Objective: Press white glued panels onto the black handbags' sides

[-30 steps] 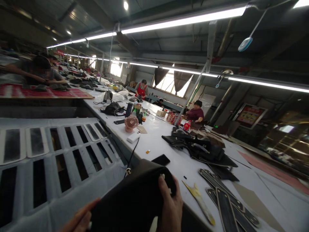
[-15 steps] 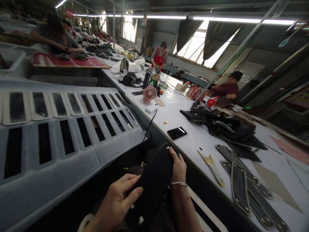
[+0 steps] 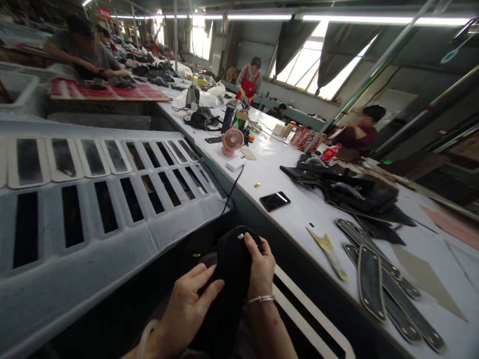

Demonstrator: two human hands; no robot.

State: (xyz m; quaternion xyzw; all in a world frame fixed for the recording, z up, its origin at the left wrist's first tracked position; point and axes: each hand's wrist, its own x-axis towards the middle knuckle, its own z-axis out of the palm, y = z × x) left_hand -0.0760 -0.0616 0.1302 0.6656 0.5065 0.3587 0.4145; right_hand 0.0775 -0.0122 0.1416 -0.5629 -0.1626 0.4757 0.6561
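A long black piece (image 3: 232,279) with a rounded upper end and a small white mark near that end lies over my lap, in front of the table edge. My right hand (image 3: 262,264) grips its upper right edge, the thumb on top beside the white mark. Lower down, my left hand (image 3: 189,304) pinches the left edge between thumb and fingers. The underside of the piece is hidden.
On the white table (image 3: 295,234) are a phone (image 3: 275,200), a pink fan (image 3: 232,141), a yellow tool (image 3: 329,253), black straps (image 3: 371,281) and black bags (image 3: 344,187). A cloth-covered surface with slots (image 3: 123,249) is at left. Several people work farther back.
Both hands are still on the black piece. My right hand and the piece's upper end have shifted left and slightly down. The person at the right has raised a hand towards the head.
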